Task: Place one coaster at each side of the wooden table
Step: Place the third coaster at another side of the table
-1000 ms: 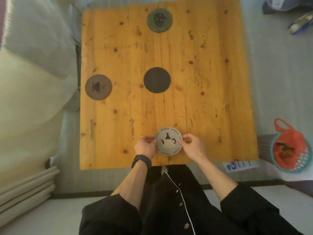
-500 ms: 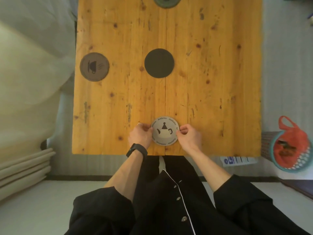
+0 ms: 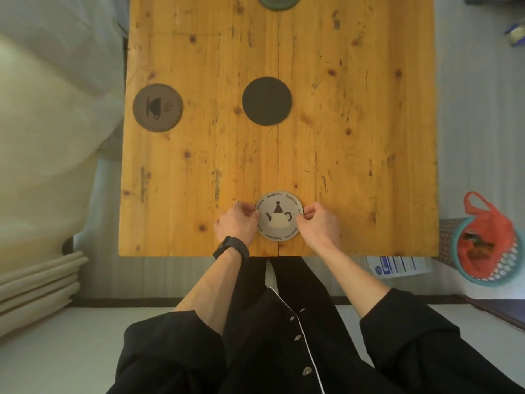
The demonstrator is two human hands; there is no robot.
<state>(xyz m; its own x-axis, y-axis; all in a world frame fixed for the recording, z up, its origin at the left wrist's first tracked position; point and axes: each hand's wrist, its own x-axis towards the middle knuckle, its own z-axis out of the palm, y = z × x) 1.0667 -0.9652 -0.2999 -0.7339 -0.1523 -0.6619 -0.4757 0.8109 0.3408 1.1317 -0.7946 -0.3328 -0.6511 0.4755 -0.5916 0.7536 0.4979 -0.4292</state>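
Both hands pinch the pale teapot coaster (image 3: 278, 215) by its rim, the left hand (image 3: 236, 222) closed on its left edge and the right hand (image 3: 318, 222) closed on its right edge. It lies flat on the wooden table (image 3: 355, 137), just inside the middle of the near edge. The 2-handed hold looks meant to square its print toward the sitter.

4 coasters show: the teapot one, a brown cup coaster (image 3: 157, 107) by the left edge, a green coaster (image 3: 277, 0) at the far edge, cut off by the frame, and a plain dark coaster (image 3: 267, 101) in the table's centre. So 3 sides look served; the right edge has 0, and the centre one probably belongs there.
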